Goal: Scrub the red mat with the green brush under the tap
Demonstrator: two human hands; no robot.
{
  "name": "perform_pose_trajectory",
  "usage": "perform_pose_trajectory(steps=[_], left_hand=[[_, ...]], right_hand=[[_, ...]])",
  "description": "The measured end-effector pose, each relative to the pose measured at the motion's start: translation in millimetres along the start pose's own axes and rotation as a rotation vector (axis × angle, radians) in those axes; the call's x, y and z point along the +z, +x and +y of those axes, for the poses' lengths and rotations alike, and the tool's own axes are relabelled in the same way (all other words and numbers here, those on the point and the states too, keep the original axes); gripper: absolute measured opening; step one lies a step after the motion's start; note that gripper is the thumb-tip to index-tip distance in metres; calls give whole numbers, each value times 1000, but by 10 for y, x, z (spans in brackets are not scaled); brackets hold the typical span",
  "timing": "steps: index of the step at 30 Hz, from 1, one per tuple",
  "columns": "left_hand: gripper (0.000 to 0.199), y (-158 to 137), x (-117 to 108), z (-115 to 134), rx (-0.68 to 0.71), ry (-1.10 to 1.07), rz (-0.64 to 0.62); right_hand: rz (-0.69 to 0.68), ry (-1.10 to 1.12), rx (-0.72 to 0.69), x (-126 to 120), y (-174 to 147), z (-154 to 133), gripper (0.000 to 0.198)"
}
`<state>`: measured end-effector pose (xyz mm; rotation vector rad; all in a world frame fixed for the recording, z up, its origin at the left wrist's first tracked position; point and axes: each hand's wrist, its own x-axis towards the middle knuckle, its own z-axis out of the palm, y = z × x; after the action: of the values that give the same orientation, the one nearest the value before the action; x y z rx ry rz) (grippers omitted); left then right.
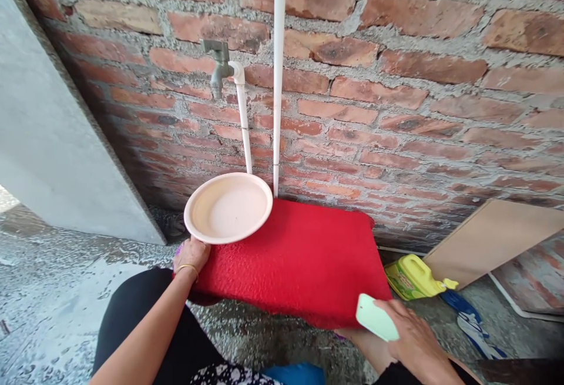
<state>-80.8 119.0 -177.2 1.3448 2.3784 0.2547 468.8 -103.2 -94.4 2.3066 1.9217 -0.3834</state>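
A wet red cloth (304, 255) is spread over a low bench or table, its edges hanging over the sides. My left hand (192, 254) is closed at the cloth's left end, just below the rim of a cream plastic basin (229, 238); its fingertips are hidden. The basin rests on the cloth's back left part, tilted a little. In my right hand (412, 332), at the front right corner of the cloth, is a pale green scrub brush (376, 316). Its flat back faces up, and its underside is out of sight.
Behind the bench, a grey tap (217, 70) and a white pipe (279, 79) run along the brick wall (423, 103). A yellow detergent jug (416, 277), blue-and-white flip-flops (476, 332) and a leaning board (497, 238) are on the right. A grey slab (66, 114) leans left over wet floor.
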Motion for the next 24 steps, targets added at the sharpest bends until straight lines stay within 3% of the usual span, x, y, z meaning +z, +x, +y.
perform_pose_trajectory(steps=[3,5,7,12,15,17,19,22,24], left_hand=[[67,14,16,-3,-11,4,-1],[66,20,22,-4,-18,-1,-4],[65,18,21,-4,-20,-11,-1],[67,0,4,-4,-7,-14,-9],[68,9,4,-12,12,-11,-21],[67,23,12,-22,17,-14,-19],[67,36,22,-30,1,-16,-17],[68,47,30,-36,-32,-19,-25],[69,49,30,-38,-34,-27,-28]], right_hand=[[7,-174,205,-47,-90,532,61],[31,-233,236,-116,-94,618,56],[76,-190,163,-170,-31,416,52],[60,84,-139,-123,254,-636,54],[5,120,-174,-7,368,-834,56],[30,127,-137,78,396,-627,56],[78,142,-51,159,381,-232,53],[182,114,193,270,299,399,48],[270,79,346,346,258,642,51]])
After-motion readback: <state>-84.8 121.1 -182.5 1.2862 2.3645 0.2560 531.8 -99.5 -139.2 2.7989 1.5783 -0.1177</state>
